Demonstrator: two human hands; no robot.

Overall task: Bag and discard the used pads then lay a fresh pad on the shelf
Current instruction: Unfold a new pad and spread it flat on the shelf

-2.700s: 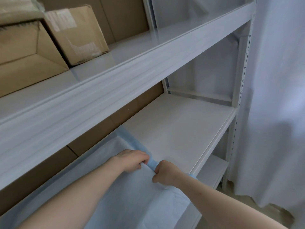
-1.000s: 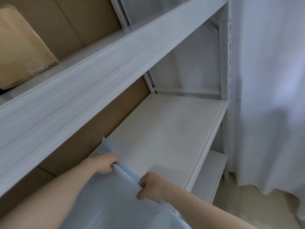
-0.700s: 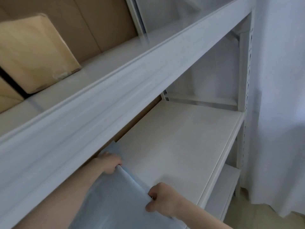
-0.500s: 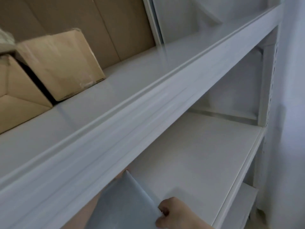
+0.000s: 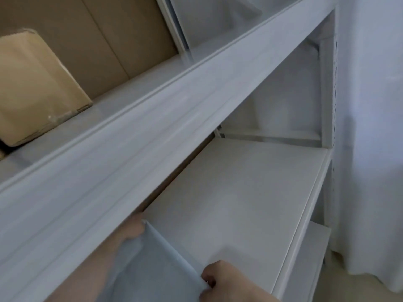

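Note:
A pale blue pad (image 5: 152, 267) lies over the left part of the white lower shelf (image 5: 250, 192), its right edge raised off the board. My left hand (image 5: 133, 228) grips the far end of that edge, close under the beam of the shelf above. My right hand (image 5: 220, 282) pinches the near end of the same edge at the bottom of the view. The pad's left part is hidden below the frame and behind my forearm.
The white upper shelf beam (image 5: 152, 136) runs diagonally over my left hand. A cardboard box (image 5: 37, 88) stands on the upper shelf at left. A perforated upright (image 5: 333, 105) and a white curtain (image 5: 375, 127) close the right side. A lower board (image 5: 305, 264) shows beneath.
My hands have moved apart along the pad's right edge, the left one going deeper toward the back. The camera has tilted up, so the upper shelf beam covers more of the view.

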